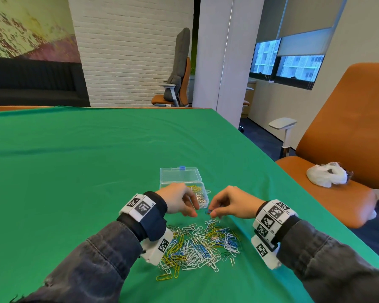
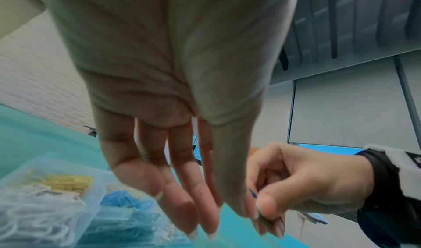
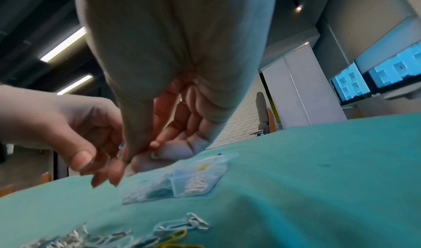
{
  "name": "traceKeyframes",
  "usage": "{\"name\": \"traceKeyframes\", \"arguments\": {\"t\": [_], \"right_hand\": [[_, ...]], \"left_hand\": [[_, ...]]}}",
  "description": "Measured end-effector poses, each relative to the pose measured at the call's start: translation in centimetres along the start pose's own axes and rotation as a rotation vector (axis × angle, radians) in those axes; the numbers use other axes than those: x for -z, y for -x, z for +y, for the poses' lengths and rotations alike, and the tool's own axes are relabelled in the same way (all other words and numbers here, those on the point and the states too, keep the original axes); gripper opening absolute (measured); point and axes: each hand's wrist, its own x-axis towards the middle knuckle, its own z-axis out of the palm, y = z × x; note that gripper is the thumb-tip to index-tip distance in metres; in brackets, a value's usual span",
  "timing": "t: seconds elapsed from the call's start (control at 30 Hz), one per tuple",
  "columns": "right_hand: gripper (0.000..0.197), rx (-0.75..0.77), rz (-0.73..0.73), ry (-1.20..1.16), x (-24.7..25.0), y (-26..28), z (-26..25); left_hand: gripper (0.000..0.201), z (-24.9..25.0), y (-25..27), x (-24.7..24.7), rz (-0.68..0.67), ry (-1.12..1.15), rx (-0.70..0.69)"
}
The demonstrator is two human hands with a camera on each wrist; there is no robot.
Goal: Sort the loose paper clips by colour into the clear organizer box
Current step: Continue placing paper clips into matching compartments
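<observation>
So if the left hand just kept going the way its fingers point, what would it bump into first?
Most likely the right hand, which pinches a blue clip just beyond the left hand fingertips. Depth is unclear; it could graze the green cloth instead.

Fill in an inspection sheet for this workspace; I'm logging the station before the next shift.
Surface: green cloth covers the table, slightly wrinkled.
Job's things: loose paper clips piled near the table edge; clear organizer box beyond it, lid open, holding yellow, white and blue clips.
Clutter: nothing seen on the table.
Hands: right hand pinches a blue clip; left hand beside it, fingers extended, holding nothing.
Cables: nothing seen.
Surroundings: orange chair with a white plastic bag; brick wall, windows.
</observation>
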Motion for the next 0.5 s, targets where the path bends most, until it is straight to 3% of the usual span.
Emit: {"name": "traceKeyframes", "arguments": {"t": [0.1, 0.23, 0.4, 0.5], "right_hand": [[0.014, 0.008, 0.009, -0.109, -0.4, -0.2, -0.4], [0.008, 0.010, 0.031, -0.263, -0.6, -0.2, -1.2], [0.007, -0.014, 0.033, -0.279, -0.3, 0.1, -1.2], [0.008, -0.016, 0.043, -0.270, -0.4, 0.1, -1.1]], "left_hand": [[0.023, 0.3, -0.2, -0.7, 0.015, 0.025, -0.009], [0.011, 0.9, -0.2, -1.2, 0.089, 0.053, -0.048], [0.010, 0.8, -0.1, -0.7, 0.113, 0.066, -0.052], [0.023, 1.2, -0.2, -1.2, 0.120, 0.092, -0.032]]}}
